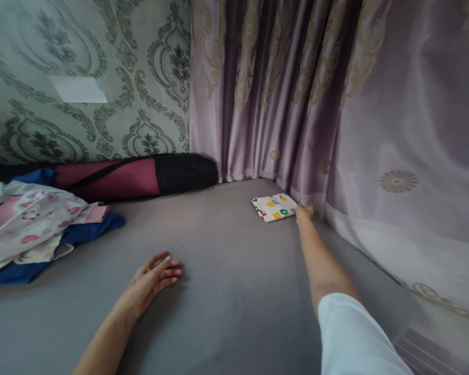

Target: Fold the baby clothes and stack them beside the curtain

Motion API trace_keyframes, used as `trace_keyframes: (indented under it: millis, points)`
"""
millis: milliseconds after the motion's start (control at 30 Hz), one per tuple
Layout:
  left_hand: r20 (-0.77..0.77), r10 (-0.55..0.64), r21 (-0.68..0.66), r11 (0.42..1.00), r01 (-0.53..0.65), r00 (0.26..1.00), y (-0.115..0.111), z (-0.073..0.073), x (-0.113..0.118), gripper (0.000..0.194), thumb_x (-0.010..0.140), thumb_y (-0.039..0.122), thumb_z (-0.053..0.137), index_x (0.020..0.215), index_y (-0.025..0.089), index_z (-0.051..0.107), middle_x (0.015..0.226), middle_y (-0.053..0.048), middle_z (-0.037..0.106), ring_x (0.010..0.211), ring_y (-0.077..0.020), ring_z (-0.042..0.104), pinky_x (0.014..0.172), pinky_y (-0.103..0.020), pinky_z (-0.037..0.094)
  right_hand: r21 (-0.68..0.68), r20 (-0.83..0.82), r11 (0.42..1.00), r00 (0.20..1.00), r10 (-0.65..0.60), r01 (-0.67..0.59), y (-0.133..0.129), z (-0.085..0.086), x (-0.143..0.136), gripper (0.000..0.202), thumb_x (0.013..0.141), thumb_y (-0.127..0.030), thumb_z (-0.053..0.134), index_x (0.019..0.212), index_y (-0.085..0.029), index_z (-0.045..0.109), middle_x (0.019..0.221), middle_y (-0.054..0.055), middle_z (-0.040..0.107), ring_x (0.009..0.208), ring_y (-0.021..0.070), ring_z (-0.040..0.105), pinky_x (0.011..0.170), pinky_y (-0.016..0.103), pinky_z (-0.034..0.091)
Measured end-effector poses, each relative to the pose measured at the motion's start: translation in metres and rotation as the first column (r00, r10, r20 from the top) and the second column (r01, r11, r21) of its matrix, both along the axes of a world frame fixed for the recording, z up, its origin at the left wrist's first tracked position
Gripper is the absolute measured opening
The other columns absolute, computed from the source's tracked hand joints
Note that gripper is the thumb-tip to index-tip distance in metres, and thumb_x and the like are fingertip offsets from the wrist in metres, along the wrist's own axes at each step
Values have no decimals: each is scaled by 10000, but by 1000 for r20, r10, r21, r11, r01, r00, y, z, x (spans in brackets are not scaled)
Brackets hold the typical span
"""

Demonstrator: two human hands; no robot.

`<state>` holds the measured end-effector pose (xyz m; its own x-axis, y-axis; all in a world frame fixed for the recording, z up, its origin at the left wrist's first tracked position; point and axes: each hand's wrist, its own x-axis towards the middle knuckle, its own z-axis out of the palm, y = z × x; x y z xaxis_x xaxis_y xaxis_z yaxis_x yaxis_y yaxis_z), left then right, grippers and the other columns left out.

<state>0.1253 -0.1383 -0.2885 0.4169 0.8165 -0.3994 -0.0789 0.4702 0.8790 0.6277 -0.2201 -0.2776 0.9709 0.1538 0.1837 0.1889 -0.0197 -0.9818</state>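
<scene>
A folded white cloth (274, 206) with colourful printed shapes lies flat on the grey bed surface (219, 271), near the curtains. My right hand (304, 212) is stretched far forward and closed at the cloth's right edge, gripping it; the fingertips are partly hidden. Over the grey surface at the left centre is my left hand (156, 278), its fingers apart and slightly curled, with nothing in it.
A pile of crumpled printed clothes (35, 219) lies at the left over blue fabric (97, 227). Behind it, a long maroon and black bag (133, 178) rests against the patterned wall. Purple curtains (406, 130) hang along the back and right.
</scene>
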Motion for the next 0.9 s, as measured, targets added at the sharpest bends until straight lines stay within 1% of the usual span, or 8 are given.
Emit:
trace_keyframes:
  millis: [133, 200, 367, 433, 500, 567, 767, 900]
  points:
    - [-26, -2, 14, 1000, 2, 1000, 0, 1, 0, 352, 847, 118, 618, 1158, 131, 454, 882, -124, 716, 688, -172, 708, 588, -246, 590, -205, 105, 978, 993, 60, -37, -5, -3, -18, 512, 730, -51, 495, 1240, -94, 517, 1289, 154, 546, 1281, 231, 432, 1083, 353, 346]
    - [-40, 8, 14, 1000, -8, 999, -2, 4, 1, 340, 854, 104, 601, 1160, 127, 453, 879, -122, 715, 684, -167, 706, 589, -243, 590, -395, 207, 911, 954, 216, -120, -3, -7, -34, 562, 723, -36, 489, 1280, -111, 508, 1379, 143, 485, 1336, 229, 371, 1126, 366, 274]
    - [-36, 4, 7, 1000, -4, 999, -4, 9, 2, 312, 866, 104, 583, 1151, 124, 459, 856, -113, 715, 669, -157, 702, 584, -233, 587, -929, 195, 344, 607, 770, -137, 0, -13, -72, 742, 714, 55, 413, 1415, -187, 397, 1527, 97, 319, 1427, 224, 211, 1152, 480, 157]
    - [-34, 6, 6, 1000, -5, 999, -4, 10, 3, 311, 866, 102, 581, 1150, 124, 457, 854, -112, 716, 669, -157, 702, 583, -231, 586, -975, 118, 201, 556, 823, -90, 1, -11, -79, 791, 708, 89, 390, 1444, -200, 360, 1552, 91, 268, 1441, 236, 170, 1148, 508, 133]
    - [-35, 11, 4, 1000, -11, 999, -4, 9, 2, 310, 866, 100, 581, 1149, 123, 457, 855, -113, 717, 667, -156, 702, 582, -230, 586, -989, 85, 135, 541, 836, -53, 5, -8, -81, 802, 714, 103, 385, 1456, -201, 347, 1555, 99, 258, 1444, 240, 164, 1149, 509, 113]
    - [-34, 11, 0, 1000, -11, 999, -4, 8, 2, 312, 865, 103, 584, 1149, 122, 458, 854, -113, 717, 670, -157, 703, 583, -232, 586, -989, 84, 135, 537, 839, -55, 9, -5, -78, 798, 714, 108, 396, 1447, -207, 369, 1547, 100, 280, 1442, 231, 173, 1154, 494, 90]
    - [-20, 7, -3, 1000, -7, 1000, -4, 10, 2, 286, 871, 101, 570, 1136, 122, 463, 835, -106, 714, 655, -154, 698, 576, -230, 582, -941, 111, 290, 647, 754, -177, 19, -8, -62, 686, 754, 21, 400, 1414, -163, 423, 1511, 81, 360, 1397, 187, 293, 1150, 364, 203]
    - [-22, 6, -9, 1000, -6, 1000, -4, 11, 3, 282, 873, 106, 568, 1134, 123, 463, 838, -111, 714, 656, -156, 698, 578, -230, 582, -910, 150, 387, 752, 642, -149, 19, -11, -60, 686, 835, -59, 279, 1511, -159, 210, 1527, 75, 329, 1398, 201, 292, 1137, 382, 248]
